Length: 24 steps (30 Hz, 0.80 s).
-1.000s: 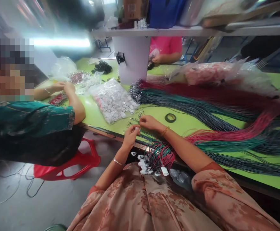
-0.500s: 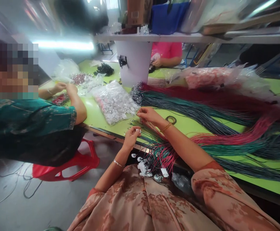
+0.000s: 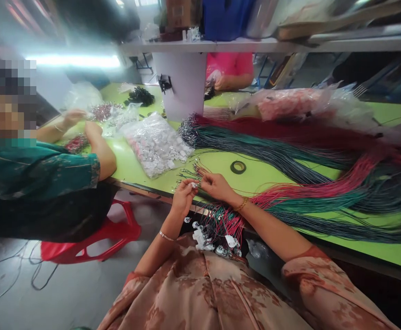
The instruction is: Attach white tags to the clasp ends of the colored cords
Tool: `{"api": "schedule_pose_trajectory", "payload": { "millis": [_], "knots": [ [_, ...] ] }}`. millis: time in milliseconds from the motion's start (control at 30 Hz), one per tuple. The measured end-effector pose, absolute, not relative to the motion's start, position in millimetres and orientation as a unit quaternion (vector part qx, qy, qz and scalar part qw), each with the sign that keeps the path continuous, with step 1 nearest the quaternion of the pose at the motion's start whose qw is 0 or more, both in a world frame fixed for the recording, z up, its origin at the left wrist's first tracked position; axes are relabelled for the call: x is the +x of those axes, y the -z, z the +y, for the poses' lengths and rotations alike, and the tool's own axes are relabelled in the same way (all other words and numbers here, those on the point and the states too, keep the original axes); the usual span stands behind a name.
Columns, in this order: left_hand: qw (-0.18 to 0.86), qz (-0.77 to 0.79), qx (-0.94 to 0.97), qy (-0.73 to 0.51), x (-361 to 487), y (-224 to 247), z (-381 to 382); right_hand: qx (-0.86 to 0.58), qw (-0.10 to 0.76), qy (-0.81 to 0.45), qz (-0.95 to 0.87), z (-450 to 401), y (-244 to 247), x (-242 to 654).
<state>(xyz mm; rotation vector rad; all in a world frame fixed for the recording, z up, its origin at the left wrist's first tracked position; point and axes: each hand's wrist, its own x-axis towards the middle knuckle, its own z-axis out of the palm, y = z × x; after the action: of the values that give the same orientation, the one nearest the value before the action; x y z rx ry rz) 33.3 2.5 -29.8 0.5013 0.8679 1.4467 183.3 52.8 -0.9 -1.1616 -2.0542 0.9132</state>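
Between the fingertips of my left hand is a small white plastic connector. My right hand is pinched close beside it, its fingertips near the connector; they seem to hold a thin wire, though its end is too small to make out clearly. Under and behind both hands, loose wire ends with metal tips fan out on the green table. Below my hands, at the table edge, hangs a bunch of red and green wires with white connectors on their ends, over my lap.
A clear bag of white connectors lies beyond my left hand. A roll of black tape and long wire bundles are on the green table. A co-worker in a green sleeve sits left on a red stool.
My right hand has come down and closer from the wire ends to the connector in my left hand. The co-worker's hands at left have moved apart. The view has shifted slightly.
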Motion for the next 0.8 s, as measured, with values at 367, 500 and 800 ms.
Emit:
{"api": "schedule_pose_trajectory", "payload": {
  "millis": [367,500,800],
  "knots": [
    [0.615,0.410,0.256,-0.622,35.8,35.4,4.9,-0.413,0.289,-0.300,-0.810,50.2,6.1,181.4],
    [0.603,0.438,0.244,-0.620,37.5,36.7,6.5,-0.378,0.284,-0.301,-0.828,50.5,4.9,185.0],
    [0.595,0.455,0.257,-0.611,38.8,35.4,7.7,-0.414,0.275,-0.273,-0.824,49.6,6.1,183.1]
  ]
}}
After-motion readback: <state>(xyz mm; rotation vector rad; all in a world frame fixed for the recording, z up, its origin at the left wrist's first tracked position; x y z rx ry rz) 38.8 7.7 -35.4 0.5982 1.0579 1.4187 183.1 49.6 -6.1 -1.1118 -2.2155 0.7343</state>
